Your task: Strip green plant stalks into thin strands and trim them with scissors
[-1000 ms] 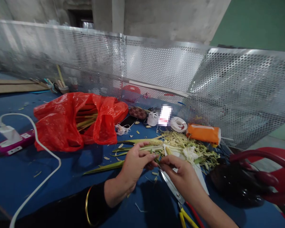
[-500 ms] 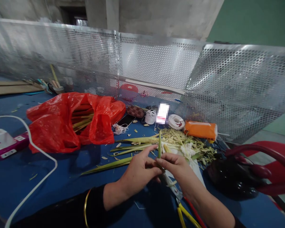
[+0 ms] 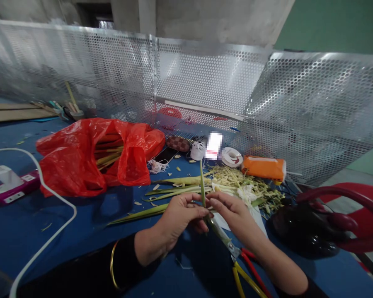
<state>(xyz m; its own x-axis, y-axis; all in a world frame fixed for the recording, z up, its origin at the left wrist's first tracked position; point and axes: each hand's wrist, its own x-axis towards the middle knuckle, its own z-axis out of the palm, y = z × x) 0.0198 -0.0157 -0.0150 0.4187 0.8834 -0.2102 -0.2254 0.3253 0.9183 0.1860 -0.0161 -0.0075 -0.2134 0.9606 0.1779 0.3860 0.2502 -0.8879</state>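
My left hand (image 3: 178, 217) and my right hand (image 3: 233, 213) meet above the blue table (image 3: 34, 223), both pinched on a thin green leaf strip (image 3: 202, 184) that stands nearly upright between them. Scissors (image 3: 236, 256) with red and yellow handles lie on the table just under my right wrist. Long green leaves (image 3: 170, 191) lie flat just beyond my hands, beside a pile of pale leaf trimmings (image 3: 248, 186).
A red plastic bag (image 3: 83, 157) holding more leaves lies at the left. A white cable (image 3: 49, 215) and a charger on a pink device (image 3: 9, 186) sit far left. An orange packet (image 3: 264, 167), thread spools (image 3: 231, 157), a black bag (image 3: 304, 231) and a perforated metal screen (image 3: 205, 91) border the far and right sides.
The leaf strip went from lying low between my fingers to standing upright, then tilted slightly left. Both hands stayed together and shifted a little.
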